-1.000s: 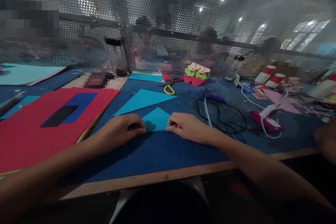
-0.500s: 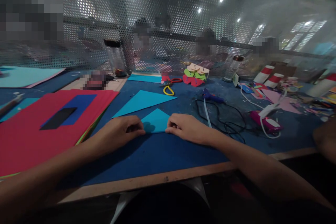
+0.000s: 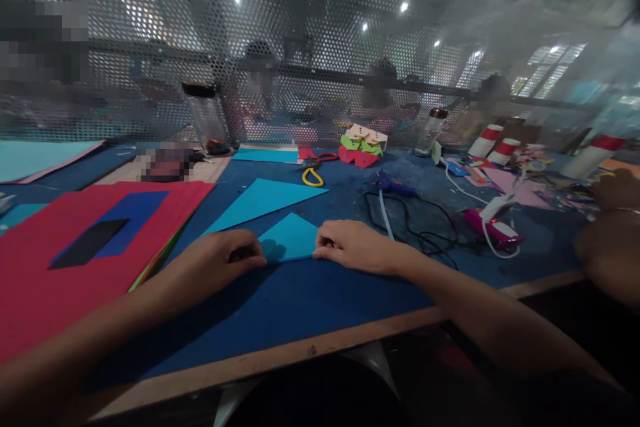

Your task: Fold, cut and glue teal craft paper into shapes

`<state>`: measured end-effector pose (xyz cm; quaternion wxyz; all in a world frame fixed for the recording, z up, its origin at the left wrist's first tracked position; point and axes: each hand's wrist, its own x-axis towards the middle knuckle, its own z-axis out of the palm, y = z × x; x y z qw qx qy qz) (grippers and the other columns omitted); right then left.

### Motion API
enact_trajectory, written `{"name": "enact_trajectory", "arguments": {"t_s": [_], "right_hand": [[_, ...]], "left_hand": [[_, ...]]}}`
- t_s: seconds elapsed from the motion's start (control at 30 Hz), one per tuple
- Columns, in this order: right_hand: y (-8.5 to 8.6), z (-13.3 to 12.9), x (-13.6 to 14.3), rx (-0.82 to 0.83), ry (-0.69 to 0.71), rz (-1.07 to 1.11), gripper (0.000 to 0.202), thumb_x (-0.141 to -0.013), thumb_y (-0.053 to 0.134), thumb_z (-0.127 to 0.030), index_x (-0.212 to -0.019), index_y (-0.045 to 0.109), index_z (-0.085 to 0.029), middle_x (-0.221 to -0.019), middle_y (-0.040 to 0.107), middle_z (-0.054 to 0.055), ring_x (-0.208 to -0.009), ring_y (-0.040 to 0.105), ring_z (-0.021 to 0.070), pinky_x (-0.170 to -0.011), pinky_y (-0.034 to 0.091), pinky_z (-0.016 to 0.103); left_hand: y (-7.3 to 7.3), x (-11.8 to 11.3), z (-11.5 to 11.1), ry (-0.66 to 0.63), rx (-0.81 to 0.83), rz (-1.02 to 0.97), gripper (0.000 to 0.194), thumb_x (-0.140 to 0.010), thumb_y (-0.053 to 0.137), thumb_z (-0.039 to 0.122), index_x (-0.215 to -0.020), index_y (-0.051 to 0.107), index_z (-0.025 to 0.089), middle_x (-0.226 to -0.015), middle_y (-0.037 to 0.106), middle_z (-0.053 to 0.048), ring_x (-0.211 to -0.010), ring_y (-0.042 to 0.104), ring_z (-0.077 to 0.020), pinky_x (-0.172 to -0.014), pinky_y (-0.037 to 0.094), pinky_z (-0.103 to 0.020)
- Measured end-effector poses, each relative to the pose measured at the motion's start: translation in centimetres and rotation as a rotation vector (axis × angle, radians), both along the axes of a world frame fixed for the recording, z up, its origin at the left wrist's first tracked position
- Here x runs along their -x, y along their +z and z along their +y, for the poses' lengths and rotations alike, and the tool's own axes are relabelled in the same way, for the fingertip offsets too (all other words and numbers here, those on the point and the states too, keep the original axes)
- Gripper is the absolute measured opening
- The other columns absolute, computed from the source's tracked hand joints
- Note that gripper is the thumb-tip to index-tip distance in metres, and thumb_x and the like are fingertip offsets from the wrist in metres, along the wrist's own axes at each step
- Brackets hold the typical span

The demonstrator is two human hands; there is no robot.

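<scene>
A light-blue paper triangle [image 3: 289,240] lies on the dark blue tabletop, its point facing away from me. My left hand [image 3: 233,255] pinches its left corner, thumb underneath the curled fingers. The right corner is pinched by my right hand [image 3: 345,243], with the fingers curled in. Just behind it lies a larger light-blue paper triangle [image 3: 267,200], apart from both hands or nearly so. Scissors [image 3: 313,176] with one yellow and one red handle rest beyond the two papers.
Red sheets [image 3: 150,280] carrying blue and black strips are stacked at left. A glue gun [image 3: 395,185] with black cable and a purple device [image 3: 495,228] with a white cord lie right. Folded paper pieces [image 3: 363,147] and a jar [image 3: 207,120] stand behind. Another person's arm [image 3: 610,253] shows at far right.
The view has shifted slightly, moving most things left. Both my hands keep hold of the small paper triangle's corners. The other person's arm shows more at right.
</scene>
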<state>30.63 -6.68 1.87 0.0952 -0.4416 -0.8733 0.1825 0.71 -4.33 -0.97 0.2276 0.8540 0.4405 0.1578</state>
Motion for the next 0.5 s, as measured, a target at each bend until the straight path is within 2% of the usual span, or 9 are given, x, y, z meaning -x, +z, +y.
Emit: {"name": "enact_trajectory", "arguments": {"t_s": [0.3,0.5], "right_hand": [[0.2,0.1,-1.0,-0.014,0.027,-0.034,0.025,-0.101,0.061,-0.04,-0.091,0.066,-0.018,-0.099,0.071,0.004,-0.088,0.061,0.0175,-0.077,0.036,0.029],[0.6,-0.1,-1.7,0.01,-0.026,-0.069,0.023,-0.101,0.062,-0.038,-0.09,0.068,-0.018,-0.098,0.072,0.004,-0.093,0.064,0.0189,-0.081,0.037,0.029]], "left_hand": [[0.1,-0.2,0.0,0.035,0.011,0.0,0.043,-0.088,0.06,0.065,-0.087,0.073,0.024,-0.081,0.073,-0.004,-0.072,0.065,-0.023,-0.063,0.044,-0.03],[0.7,-0.4,-0.1,0.049,0.025,0.024,0.045,-0.087,0.057,0.067,-0.087,0.072,0.024,-0.082,0.073,-0.005,-0.072,0.065,-0.0235,-0.063,0.044,-0.031]]}}
